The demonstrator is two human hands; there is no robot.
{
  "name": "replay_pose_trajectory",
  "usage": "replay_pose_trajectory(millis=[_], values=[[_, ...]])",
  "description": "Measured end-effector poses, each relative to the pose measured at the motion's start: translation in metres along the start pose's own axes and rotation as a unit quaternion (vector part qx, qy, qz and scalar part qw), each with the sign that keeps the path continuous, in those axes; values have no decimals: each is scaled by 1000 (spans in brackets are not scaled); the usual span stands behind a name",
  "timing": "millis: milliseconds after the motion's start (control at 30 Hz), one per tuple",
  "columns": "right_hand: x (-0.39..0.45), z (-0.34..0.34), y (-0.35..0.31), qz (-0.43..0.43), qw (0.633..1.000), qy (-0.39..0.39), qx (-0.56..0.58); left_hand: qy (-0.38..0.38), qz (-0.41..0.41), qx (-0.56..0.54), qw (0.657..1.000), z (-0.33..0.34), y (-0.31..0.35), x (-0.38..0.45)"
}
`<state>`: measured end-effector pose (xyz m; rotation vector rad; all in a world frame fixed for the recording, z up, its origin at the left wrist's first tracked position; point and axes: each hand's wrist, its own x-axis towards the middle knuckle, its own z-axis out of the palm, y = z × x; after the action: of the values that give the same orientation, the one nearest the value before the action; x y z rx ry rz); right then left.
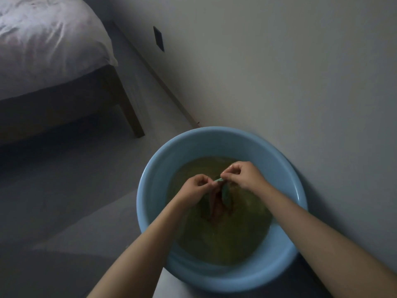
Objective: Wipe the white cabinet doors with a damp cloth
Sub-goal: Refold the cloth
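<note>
A light blue basin (154,168) stands on the floor, holding murky yellowish water. A wet cloth (225,195) with teal and reddish parts hangs into the water at the basin's middle. My left hand (196,186) pinches the cloth's top edge from the left. From the right, my right hand (242,175) pinches the same edge. Both hands are just above the water, close together. The lower part of the cloth is under water and hard to make out.
A white cabinet or wall surface (300,82) rises right behind the basin on the right. A bed (43,50) with pale bedding and a wooden leg (129,108) stands at the left. Grey floor lies between bed and basin. A dark wall plate (158,38) sits low.
</note>
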<state>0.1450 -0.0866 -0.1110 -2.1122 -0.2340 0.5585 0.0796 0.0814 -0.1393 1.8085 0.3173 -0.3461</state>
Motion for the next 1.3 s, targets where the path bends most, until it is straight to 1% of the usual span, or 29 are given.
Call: replay_pose_trajectory(millis=[67,233,300,367,400,467,500,533,600,700,767,800,833,867,900,967,1000,1033,1133,1233,1300], values=[[1,0,-5,-26,999,24,-34,-5,3,-7,1000,-5,6,0],[3,-1,-15,-21,995,97,29,-14,9,47,999,-19,21,0],[3,-2,-15,-22,992,121,37,1,-3,62,998,-25,28,1],[1,1,-14,-26,987,151,49,32,-1,60,998,-27,35,2],[-1,4,-16,-33,983,168,61,53,-1,38,998,-26,39,2],[-4,9,-22,-46,976,185,105,66,-23,-78,994,-21,50,1],[-5,11,-27,-51,973,179,138,49,-33,-146,988,-19,57,-2],[-7,13,-33,-55,969,164,177,21,-34,-191,981,-18,62,-3],[-11,15,-43,-66,960,138,234,-28,-18,-231,972,-15,70,-4],[-15,15,-47,-50,947,144,282,-23,-33,-297,954,-15,81,-5],[-15,14,-44,-32,929,169,328,-16,-44,-311,949,-16,84,-5],[-15,14,-41,-28,926,179,331,-13,-50,-313,948,-17,84,-5],[-14,13,-38,-26,931,167,324,-15,-57,-314,948,-17,84,-5],[-13,14,-34,-29,938,125,323,-24,-61,-319,946,-18,84,-5],[-12,16,-32,-31,941,64,331,-42,-62,-326,942,-18,85,-5],[-12,22,-29,-18,936,-48,349,-70,-60,-344,935,-22,88,-6],[-12,24,-27,-11,937,-72,340,-71,-57,-346,934,-24,89,-5],[-11,25,-25,-8,946,-79,313,-58,-54,-341,937,-26,89,-5],[-11,20,-26,-1,972,-93,216,22,-46,-340,939,-33,83,-2],[-7,11,-25,-11,977,-133,165,78,-38,-365,927,-36,74,0],[-6,5,-25,-31,980,-166,108,104,-42,-386,916,-38,69,2]])
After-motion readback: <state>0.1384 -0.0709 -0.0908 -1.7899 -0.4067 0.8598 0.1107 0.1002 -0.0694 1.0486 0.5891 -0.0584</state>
